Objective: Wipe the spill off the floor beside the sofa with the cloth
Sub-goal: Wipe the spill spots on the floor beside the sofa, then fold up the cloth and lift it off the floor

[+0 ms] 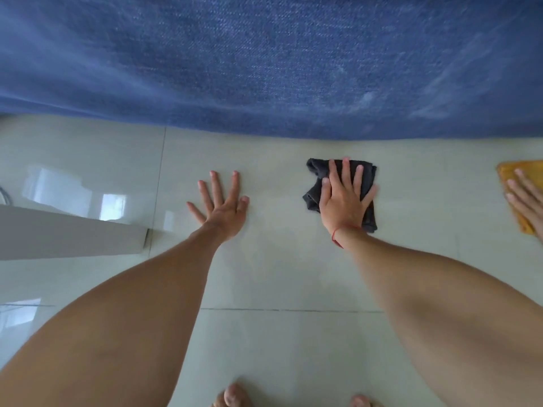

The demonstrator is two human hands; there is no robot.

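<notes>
A dark grey cloth lies crumpled on the pale tiled floor, just in front of the blue sofa. My right hand presses flat on top of the cloth with its fingers spread; a red string circles the wrist. My left hand rests flat on the bare tile to the left of the cloth, fingers apart, holding nothing. No distinct spill shows on the glossy tile.
At the right edge another person's hand presses on an orange cloth. A pale grey furniture edge juts in from the left. My bare toes show at the bottom.
</notes>
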